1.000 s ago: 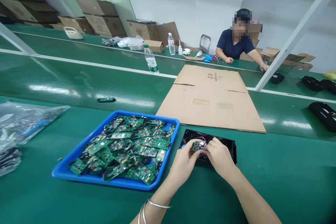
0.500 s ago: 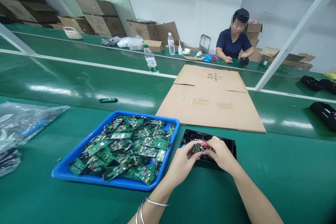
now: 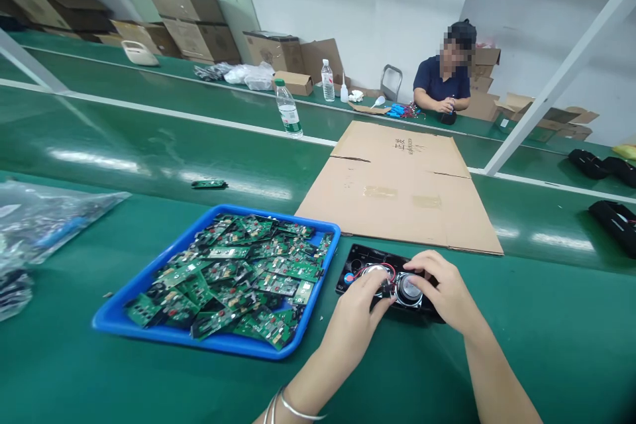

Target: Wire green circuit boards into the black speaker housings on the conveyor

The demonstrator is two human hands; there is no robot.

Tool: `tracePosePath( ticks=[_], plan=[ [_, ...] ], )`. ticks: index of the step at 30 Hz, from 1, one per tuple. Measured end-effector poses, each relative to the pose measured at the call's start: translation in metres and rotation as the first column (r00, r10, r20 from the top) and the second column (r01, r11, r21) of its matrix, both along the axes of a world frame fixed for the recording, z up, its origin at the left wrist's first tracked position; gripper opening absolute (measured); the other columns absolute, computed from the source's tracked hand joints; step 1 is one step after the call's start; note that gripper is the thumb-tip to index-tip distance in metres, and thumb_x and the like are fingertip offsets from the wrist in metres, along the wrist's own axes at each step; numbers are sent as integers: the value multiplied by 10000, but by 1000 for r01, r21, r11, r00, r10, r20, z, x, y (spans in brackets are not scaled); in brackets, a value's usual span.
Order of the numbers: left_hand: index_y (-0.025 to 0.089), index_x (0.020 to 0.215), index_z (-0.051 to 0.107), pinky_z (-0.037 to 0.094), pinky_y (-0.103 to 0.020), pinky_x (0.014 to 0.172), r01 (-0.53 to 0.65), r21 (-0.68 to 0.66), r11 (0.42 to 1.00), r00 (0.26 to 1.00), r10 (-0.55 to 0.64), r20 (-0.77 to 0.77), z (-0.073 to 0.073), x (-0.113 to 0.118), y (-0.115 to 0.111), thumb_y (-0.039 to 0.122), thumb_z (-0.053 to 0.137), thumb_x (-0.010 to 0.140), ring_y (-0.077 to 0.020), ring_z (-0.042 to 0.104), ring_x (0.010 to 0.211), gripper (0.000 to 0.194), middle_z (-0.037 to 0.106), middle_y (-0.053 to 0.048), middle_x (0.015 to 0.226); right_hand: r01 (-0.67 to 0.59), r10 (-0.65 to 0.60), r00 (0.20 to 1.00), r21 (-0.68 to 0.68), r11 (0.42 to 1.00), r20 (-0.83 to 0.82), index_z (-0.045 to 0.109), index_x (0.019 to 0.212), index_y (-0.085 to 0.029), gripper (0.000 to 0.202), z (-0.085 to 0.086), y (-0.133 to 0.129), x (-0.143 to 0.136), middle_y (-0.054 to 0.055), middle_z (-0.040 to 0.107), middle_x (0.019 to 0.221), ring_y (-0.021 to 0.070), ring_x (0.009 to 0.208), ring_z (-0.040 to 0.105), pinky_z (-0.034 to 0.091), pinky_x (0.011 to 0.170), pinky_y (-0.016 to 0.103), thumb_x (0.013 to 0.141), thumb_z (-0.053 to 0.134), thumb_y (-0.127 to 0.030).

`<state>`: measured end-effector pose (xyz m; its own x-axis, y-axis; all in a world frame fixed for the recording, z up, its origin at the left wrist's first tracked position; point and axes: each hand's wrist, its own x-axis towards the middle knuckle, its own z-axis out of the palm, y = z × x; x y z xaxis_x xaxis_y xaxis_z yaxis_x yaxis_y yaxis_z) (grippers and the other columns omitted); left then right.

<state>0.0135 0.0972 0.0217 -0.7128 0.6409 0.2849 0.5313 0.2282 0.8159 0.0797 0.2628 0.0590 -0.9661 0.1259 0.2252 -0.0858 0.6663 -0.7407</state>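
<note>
A black plastic speaker housing (image 3: pixel 358 258) lies on the green bench, its inner side up. Two round speakers with silver frames sit in it. My left hand (image 3: pixel 354 311) bends its thumb and fingers around the left speaker (image 3: pixel 373 270), largely covering it. The right speaker (image 3: pixel 410 287) shows its grey back, and my right hand (image 3: pixel 447 288) grips it with thumb and fingers. Red and black wires (image 3: pixel 387 267) loop between the two speakers. A blue round part (image 3: pixel 349 277) is at the housing's left end.
Left of the housing stands a blue tray (image 3: pixel 199 344) heaped with green circuit boards. Flattened cardboard (image 3: pixel 397 212) lies beyond it. One loose board (image 3: pixel 209 184), a water bottle (image 3: pixel 288 112) and plastic bags (image 3: pixel 54 225) are around. A co-worker (image 3: pixel 442 83) sits across the bench.
The small green circuit board between my fingers is out of sight now. My hands have moved apart, onto the two speakers, which now show. The co-worker's hands have come together.
</note>
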Motion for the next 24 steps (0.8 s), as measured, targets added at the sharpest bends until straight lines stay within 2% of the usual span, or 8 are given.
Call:
tracePosePath(
  ticks=[2,5,9,13,18,21,24],
  plan=[
    [221,1092,514,494,-383,804,-5,-27,1000,991,1,-134,-2,3,2,154,517,789,-224,570,941,310,607,-76,1015,-35,36,998,14,999,-58,605,950,-221,158,6,-3,5,44,549,933,154,885,519,460,755,278,884,465,-256],
    [223,1133,506,509,-377,749,-19,-62,998,969,3,-246,-3,4,4,118,514,781,-220,565,892,367,579,-82,978,-94,98,992,45,995,-78,607,937,-226,164,10,-8,8,45,548,908,154,871,517,466,724,270,890,456,-271],
    [212,1147,512,512,-391,732,-22,-93,995,950,-8,-311,-3,3,4,78,511,763,-218,555,856,407,550,-82,939,-113,116,989,42,993,-86,595,834,-198,127,11,-9,6,36,543,850,137,811,518,461,684,250,878,483,-240],
    [230,1158,504,511,-384,719,-10,-130,991,942,-35,-335,2,2,2,58,449,777,-217,541,863,422,532,-82,938,-154,160,985,96,983,-58,542,793,-187,145,14,-9,7,28,527,826,131,799,495,438,683,249,893,437,-176],
    [256,1167,489,497,-364,731,7,-208,978,925,-85,-370,12,3,1,8,365,767,-213,511,897,487,520,-79,956,-181,186,982,291,939,8,495,813,-177,191,15,-13,10,35,519,855,131,796,475,421,676,259,912,339,-132],
    [234,1110,526,494,-355,701,2,-239,971,903,-105,-417,15,2,2,32,337,801,-215,498,866,414,519,-87,934,-178,185,982,456,872,30,487,811,-162,219,13,-15,13,44,509,846,135,752,449,397,643,273,905,300,-97],
    [202,1049,548,486,-352,681,-6,-240,971,880,-109,-462,13,1,2,35,332,819,-218,487,847,358,512,-96,926,-178,175,983,533,827,58,477,810,-155,216,12,-18,14,45,502,836,141,728,426,382,629,285,896,294,-80]
  ],
)
